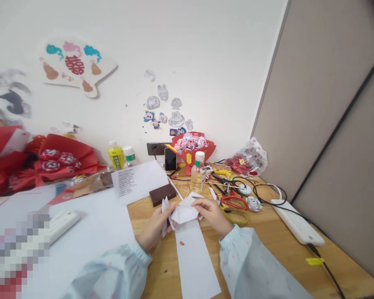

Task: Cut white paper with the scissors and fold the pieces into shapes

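Left of the brown box (162, 195), the printed sheet (154, 178) carries lettering (126, 182) too small to read. Farther left, a pixelated patch (21, 257) covers one end of a white bar (65, 224), and red wrapping (1, 166) is cut off by the picture's edge. In front of the box, folded paper (165, 207) hides part of the left hand (152, 226). Behind the box, to its right, a bottle (198, 174) hides part of a small bouquet (191, 144).
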`<state>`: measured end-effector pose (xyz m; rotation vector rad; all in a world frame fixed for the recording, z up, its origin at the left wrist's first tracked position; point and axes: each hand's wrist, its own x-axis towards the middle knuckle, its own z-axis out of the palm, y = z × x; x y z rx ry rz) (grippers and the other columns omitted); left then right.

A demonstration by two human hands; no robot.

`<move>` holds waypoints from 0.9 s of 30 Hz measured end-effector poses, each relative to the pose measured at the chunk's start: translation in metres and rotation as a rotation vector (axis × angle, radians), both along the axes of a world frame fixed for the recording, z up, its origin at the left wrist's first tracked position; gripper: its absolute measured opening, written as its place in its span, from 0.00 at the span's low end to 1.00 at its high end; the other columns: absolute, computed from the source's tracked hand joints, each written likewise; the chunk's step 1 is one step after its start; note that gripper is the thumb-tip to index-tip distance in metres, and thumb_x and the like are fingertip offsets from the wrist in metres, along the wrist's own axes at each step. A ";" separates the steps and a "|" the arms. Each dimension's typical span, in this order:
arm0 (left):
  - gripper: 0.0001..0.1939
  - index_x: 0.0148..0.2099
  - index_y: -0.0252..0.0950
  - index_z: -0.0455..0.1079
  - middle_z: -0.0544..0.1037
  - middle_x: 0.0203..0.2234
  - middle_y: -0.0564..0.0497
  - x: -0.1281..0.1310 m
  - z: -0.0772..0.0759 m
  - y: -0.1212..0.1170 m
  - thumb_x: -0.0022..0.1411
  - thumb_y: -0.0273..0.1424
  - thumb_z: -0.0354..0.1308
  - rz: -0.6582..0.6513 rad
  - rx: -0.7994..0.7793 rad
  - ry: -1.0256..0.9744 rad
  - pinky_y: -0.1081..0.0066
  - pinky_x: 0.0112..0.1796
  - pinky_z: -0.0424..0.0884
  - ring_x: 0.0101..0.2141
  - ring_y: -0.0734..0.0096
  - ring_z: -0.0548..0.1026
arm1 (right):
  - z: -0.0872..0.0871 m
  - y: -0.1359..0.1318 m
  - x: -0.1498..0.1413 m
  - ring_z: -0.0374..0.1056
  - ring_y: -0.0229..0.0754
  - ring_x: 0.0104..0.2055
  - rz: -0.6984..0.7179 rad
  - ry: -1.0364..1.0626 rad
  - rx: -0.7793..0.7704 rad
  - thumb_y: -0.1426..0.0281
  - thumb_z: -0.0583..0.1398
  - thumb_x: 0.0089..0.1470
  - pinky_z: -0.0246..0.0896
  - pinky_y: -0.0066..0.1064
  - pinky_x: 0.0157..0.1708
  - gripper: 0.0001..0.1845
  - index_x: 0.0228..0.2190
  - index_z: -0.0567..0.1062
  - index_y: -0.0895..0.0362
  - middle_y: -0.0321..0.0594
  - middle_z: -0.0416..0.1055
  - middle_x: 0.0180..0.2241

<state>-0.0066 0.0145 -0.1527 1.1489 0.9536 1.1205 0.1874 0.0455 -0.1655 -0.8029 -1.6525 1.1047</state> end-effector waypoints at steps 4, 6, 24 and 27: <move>0.16 0.26 0.34 0.63 0.67 0.13 0.57 0.001 0.004 -0.003 0.51 0.43 0.59 -0.005 -0.078 0.030 0.80 0.15 0.49 0.13 0.82 0.59 | 0.001 -0.001 0.001 0.67 0.35 0.24 -0.022 -0.040 0.044 0.63 0.58 0.51 0.64 0.26 0.23 0.11 0.31 0.75 0.57 0.37 0.70 0.28; 0.15 0.28 0.34 0.64 0.67 0.13 0.58 0.001 0.005 -0.003 0.50 0.41 0.60 -0.013 -0.074 0.050 0.80 0.15 0.49 0.13 0.83 0.58 | 0.003 -0.002 0.001 0.67 0.35 0.25 -0.020 -0.040 0.036 0.63 0.58 0.51 0.64 0.26 0.23 0.11 0.31 0.74 0.57 0.37 0.69 0.28; 0.15 0.29 0.33 0.67 0.69 0.16 0.56 -0.003 -0.001 0.003 0.50 0.42 0.58 -0.032 0.153 0.413 0.76 0.22 0.61 0.20 0.74 0.67 | 0.001 0.001 0.004 0.66 0.39 0.29 0.022 -0.231 -0.071 0.62 0.60 0.47 0.60 0.27 0.28 0.12 0.29 0.76 0.58 0.36 0.71 0.27; 0.15 0.28 0.33 0.68 0.69 0.16 0.55 -0.002 -0.002 0.003 0.51 0.42 0.58 -0.029 0.155 0.473 0.75 0.23 0.61 0.20 0.73 0.67 | -0.001 0.002 0.005 0.66 0.40 0.33 0.011 -0.295 -0.031 0.62 0.60 0.48 0.60 0.27 0.32 0.11 0.29 0.77 0.58 0.37 0.73 0.29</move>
